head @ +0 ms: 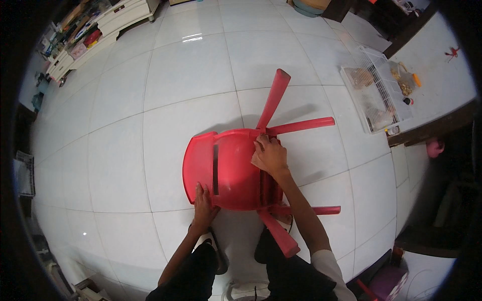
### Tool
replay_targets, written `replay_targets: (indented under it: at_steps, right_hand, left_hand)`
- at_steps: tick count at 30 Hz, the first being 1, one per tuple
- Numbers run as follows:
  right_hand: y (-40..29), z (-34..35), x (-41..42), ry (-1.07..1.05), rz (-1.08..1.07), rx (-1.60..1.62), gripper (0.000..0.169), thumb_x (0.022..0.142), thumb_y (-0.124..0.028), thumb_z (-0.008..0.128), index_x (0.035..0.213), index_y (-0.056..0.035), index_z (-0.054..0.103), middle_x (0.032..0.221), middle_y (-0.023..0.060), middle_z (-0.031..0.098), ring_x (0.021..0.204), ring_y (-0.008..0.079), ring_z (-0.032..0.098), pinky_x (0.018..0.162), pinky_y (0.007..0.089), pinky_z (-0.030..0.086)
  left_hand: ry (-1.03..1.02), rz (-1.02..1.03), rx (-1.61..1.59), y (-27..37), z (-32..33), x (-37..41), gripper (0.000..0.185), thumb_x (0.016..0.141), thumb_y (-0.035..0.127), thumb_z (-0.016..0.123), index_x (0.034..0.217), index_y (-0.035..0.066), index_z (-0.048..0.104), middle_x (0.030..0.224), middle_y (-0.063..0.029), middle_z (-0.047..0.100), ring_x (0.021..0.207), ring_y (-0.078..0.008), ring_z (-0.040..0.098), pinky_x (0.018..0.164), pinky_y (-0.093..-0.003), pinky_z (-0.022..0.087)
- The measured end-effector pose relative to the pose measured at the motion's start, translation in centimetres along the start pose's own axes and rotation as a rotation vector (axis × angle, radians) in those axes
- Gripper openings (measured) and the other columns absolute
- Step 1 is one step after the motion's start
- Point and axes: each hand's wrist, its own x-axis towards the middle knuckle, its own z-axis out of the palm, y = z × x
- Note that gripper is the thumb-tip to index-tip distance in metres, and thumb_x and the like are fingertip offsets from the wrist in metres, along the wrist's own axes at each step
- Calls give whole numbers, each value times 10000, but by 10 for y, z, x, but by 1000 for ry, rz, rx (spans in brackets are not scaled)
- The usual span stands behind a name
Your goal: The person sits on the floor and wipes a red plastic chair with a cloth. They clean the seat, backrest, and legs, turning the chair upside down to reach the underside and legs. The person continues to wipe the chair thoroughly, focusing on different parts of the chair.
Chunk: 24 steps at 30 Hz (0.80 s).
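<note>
A red plastic chair (237, 169) lies tipped over on the floor before me, its slotted backrest facing up and its legs pointing mostly to the right. My left hand (203, 207) grips the near edge of the backrest, fingers on top and thumb at the rim. Near the chair's leg end, my right hand (272, 155) presses what looks like a small crumpled pinkish cloth (257, 161) against the plastic. Fingers hide most of that cloth. One far leg (275, 98) angles upward, and a near leg (280, 235) reaches over my lap side.
White floor tiles (184, 71) surround the chair. A white wire pet cage (371, 90) stands at the right beside a plastic container (406, 84) of food. White drawers (122, 15) stand at upper left. A purple thing (388, 282) sits at lower right.
</note>
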Motion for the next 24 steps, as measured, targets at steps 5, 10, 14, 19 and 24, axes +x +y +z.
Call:
replay_targets:
  at_steps: [5,10,14,19,24]
  right_hand:
    - [11,5,18,-151,20,40,208,918,-215,559,1034,-47,594,933,192,656,820,382,659,713,457,550]
    - [16,21,23,69,110,92,177,875,-201,609,944,-41,580,894,175,663,852,372,657,712,492,531]
    - [1,15,27,28,193,54,175,871,-185,616,905,-26,551,894,184,660,836,376,657,717,501,527]
    - [21,35,29,60,174,92,183,888,-201,599,931,-28,560,901,185,656,852,382,643,737,486,523]
    - [21,13,2,78,93,397,234,846,-215,608,1039,-84,609,1004,276,593,925,439,603,770,504,514]
  left_hand:
    - [90,-16,12,-10,16,3,1040,722,173,805,1513,19,149,1557,-317,94,1419,-495,196,1108,-565,282]
    - [42,-14,-4,-1,10,2,1024,730,165,801,1509,5,157,1560,-317,80,1419,-497,193,1112,-565,276]
    - [-11,-38,-8,5,-3,-1,995,757,168,784,1507,-9,155,1563,-316,66,1423,-496,185,1121,-562,266]
    - [0,-10,-29,8,2,3,969,779,180,773,1503,-21,162,1558,-319,83,1424,-498,179,1128,-551,262]
    - [14,-44,7,6,0,4,977,769,214,789,1490,-40,181,1546,-332,112,1421,-500,185,1127,-551,268]
